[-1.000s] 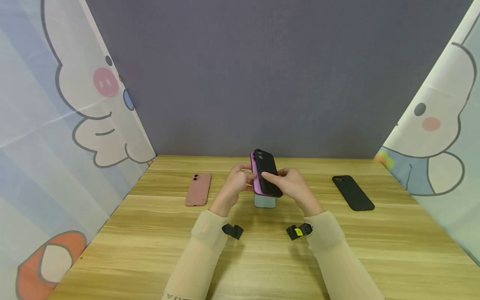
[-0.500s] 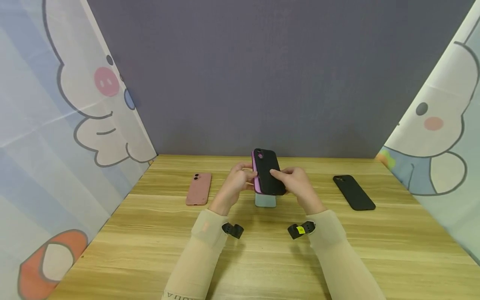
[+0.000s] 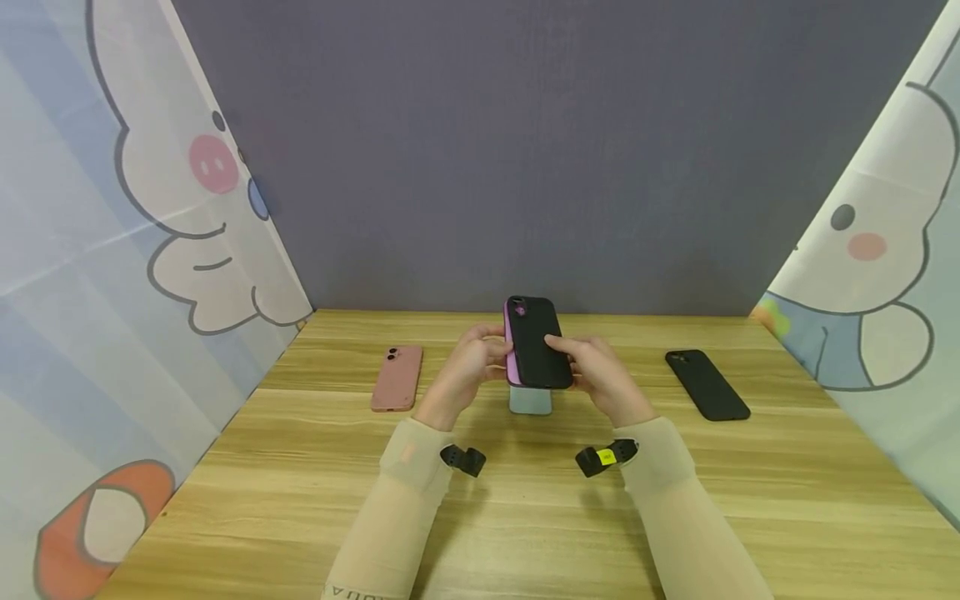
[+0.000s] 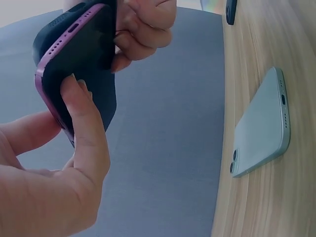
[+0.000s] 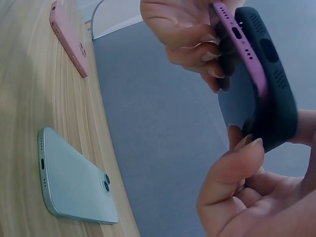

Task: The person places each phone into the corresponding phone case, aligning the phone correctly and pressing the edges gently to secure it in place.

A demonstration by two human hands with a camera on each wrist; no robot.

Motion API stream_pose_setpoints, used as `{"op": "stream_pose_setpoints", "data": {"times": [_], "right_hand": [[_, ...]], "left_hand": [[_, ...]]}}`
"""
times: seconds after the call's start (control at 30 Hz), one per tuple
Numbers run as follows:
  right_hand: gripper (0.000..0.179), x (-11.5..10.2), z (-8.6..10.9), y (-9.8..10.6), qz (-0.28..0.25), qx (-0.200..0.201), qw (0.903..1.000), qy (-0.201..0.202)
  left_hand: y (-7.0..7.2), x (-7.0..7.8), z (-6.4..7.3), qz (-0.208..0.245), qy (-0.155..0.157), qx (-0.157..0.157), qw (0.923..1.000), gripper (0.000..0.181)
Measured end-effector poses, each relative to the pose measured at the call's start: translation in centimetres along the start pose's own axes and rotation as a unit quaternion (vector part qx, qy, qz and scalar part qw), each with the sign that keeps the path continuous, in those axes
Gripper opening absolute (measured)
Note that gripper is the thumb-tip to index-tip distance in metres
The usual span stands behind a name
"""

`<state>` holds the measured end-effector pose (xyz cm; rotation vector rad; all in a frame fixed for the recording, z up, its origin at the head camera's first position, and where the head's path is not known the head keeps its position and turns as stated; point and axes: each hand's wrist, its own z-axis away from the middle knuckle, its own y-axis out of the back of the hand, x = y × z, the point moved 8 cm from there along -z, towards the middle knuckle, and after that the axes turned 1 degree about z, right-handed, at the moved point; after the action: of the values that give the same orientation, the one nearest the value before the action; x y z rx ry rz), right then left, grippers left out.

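Note:
Above the middle of the table, my left hand [image 3: 468, 362] pinches a purple phone [image 3: 513, 369] by its left side. My right hand [image 3: 600, 373] grips a black phone case [image 3: 538, 350] by its right side, thumb across the back. The case overlaps the phone's back and sits offset to the right, so a purple strip shows at the left. From the right wrist view, the phone's purple bottom edge [image 5: 242, 44] stands partly out of the case along one long side, while its other side is tucked into the case. The phone's dark screen [image 4: 86, 54] faces down.
A light green phone [image 3: 530, 402] lies on the wooden table [image 3: 517, 517] below the hands. To the left rests a pink phone [image 3: 397, 379], to the right another black phone case or cased phone [image 3: 707, 385]. A grey panel [image 3: 525, 167] rises behind the table.
The black case has turned to lie more nearly in line with the purple phone. My right hand and its thumb have shifted slightly right; my left hand keeps its grip.

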<state>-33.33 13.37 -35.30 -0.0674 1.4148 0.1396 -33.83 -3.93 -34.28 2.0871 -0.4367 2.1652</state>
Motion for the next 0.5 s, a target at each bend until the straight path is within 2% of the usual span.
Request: {"op": "stream_pose_setpoints", "data": {"times": [0.2, 0.4, 0.5], "right_hand": [[0.052, -0.19, -0.01, -0.24, 0.003, -0.015, 0.9998, 0.015], [0.051, -0.23, 0.11, -0.21, 0.007, -0.014, 0.9996, 0.022], [0.049, -0.31, 0.16, -0.24, 0.007, -0.013, 0.9996, 0.025]], "left_hand": [[0.19, 0.01, -0.04, -0.016, 0.004, -0.002, 0.9999, 0.037], [0.05, 0.18, -0.03, -0.022, 0.006, -0.014, 0.9996, 0.035], [-0.10, 0.00, -0.13, -0.036, 0.009, -0.019, 0.9991, 0.041]]}}
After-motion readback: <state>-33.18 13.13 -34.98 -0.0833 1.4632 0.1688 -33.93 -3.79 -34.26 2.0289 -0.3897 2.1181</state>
